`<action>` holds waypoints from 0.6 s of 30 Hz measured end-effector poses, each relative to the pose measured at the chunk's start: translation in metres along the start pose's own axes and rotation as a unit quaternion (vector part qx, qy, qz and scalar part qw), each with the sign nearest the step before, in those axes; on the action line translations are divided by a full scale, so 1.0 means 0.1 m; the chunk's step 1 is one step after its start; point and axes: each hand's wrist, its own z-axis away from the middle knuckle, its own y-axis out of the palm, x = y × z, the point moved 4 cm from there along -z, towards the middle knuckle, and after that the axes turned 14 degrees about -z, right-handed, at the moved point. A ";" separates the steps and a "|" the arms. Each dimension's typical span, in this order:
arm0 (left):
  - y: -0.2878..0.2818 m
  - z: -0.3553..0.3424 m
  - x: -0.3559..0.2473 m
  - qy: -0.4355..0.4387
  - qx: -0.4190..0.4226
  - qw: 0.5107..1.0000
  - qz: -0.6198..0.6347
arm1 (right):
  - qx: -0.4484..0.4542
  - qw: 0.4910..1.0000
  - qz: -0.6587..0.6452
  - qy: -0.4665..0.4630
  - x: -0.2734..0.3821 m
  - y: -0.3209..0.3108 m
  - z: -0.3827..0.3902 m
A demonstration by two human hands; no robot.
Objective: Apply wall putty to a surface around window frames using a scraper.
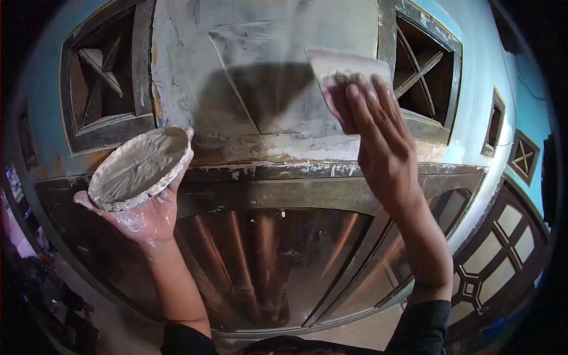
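Observation:
My left hand [145, 219], smeared with white paste, is closed round the underside of a shallow round bowl [97, 192] with a crusted rim. Grey filler paste [142, 163] coats the inside of the bowl. Up to the right, my right hand [384, 130] grips a flat putty scraper [343, 74], its fingers pressed on the face, blurred a little by motion. The scraper is at the grey plastered wall panel [248, 35]; whether its edge touches cannot be told. Ridges of wet filler cross the panel, and a dark shadow lies over its middle.
Framed vents with crossed bars flank the panel, one at the left [103, 77], one at the right [423, 65]. A dark wooden ledge [272, 171] spattered with white runs below, above glossy dark panes [266, 266]. Light blue wall [482, 71] and a latticed door [503, 248] stand at the right.

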 end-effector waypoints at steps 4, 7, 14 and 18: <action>-0.02 -0.01 0.02 -0.017 0.044 0.999 0.027 | -0.019 0.999 0.025 0.016 -0.27 0.18 -0.28; 0.00 0.00 0.01 -0.042 0.067 0.996 0.046 | 0.047 0.998 0.023 0.039 -0.06 0.43 0.10; -0.09 0.04 -0.01 -0.015 0.008 1.000 0.011 | 0.151 0.982 -0.062 0.093 0.48 0.40 1.07; -0.08 0.08 0.01 -0.016 -0.008 1.000 0.008 | 0.083 0.991 -0.076 0.076 0.48 0.04 0.88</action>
